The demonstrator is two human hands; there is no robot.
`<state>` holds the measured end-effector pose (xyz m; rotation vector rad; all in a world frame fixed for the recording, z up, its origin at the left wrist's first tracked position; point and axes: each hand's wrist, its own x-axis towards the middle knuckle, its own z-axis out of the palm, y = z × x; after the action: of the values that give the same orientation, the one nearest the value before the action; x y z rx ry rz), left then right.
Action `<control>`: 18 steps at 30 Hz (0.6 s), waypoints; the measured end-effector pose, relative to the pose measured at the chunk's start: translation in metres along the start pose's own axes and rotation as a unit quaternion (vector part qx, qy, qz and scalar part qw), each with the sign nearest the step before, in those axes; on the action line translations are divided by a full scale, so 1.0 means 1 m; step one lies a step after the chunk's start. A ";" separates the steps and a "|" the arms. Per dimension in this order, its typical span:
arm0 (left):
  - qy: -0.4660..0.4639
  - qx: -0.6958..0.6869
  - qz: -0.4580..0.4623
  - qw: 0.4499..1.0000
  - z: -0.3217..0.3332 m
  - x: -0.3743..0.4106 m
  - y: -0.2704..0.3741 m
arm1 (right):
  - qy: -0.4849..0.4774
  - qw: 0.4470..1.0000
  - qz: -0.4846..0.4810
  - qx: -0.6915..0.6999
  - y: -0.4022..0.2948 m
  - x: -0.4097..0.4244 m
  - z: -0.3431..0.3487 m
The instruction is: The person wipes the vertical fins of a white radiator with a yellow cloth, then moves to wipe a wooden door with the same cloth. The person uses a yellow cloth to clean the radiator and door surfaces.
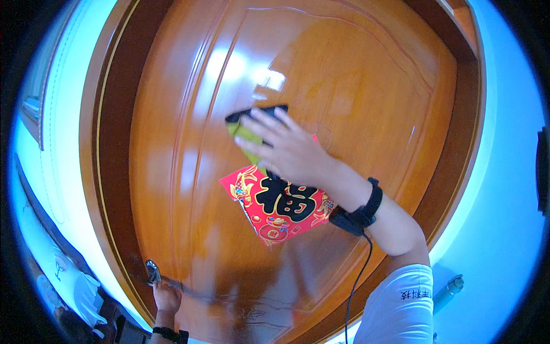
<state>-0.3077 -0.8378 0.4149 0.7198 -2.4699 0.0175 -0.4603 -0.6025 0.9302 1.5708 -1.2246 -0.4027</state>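
My right hand (288, 148) presses a green cloth with black edging (245, 144) flat against a brown wooden door (365, 116). Its fingers are spread over the cloth and slightly blurred. Just below, a red paper decoration (275, 228) with a large black character and gold fish is stuck on the door, partly covered by my right hand and forearm. Low at the door's left edge, my left hand (166, 296) is closed around the metal door handle (152, 271).
A dark wooden frame (118, 142) surrounds the door. From a strap on my right wrist, a black cable (355, 284) hangs down. At lower right is a greenish cylindrical object (449, 292); white fabric (64, 275) lies at lower left.
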 end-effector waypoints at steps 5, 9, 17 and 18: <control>-0.019 0.010 -0.004 1.000 0.002 0.002 -0.003 | 0.007 0.997 -0.015 -0.078 0.045 0.003 -0.023; -0.008 -0.004 -0.002 1.000 -0.006 0.002 -0.001 | 0.100 0.965 0.163 -0.177 0.149 -0.006 -0.059; 0.016 -0.010 -0.024 1.000 -0.005 -0.001 0.001 | 0.180 0.885 0.369 -0.221 0.289 0.005 -0.070; -0.011 -0.007 -0.025 1.000 -0.006 -0.001 0.001 | 0.199 0.901 0.324 -0.208 0.288 0.018 -0.065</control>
<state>-0.3040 -0.8358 0.4198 0.7792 -2.4704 -0.0264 -0.5458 -0.5612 1.2100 0.7609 -1.1615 0.0929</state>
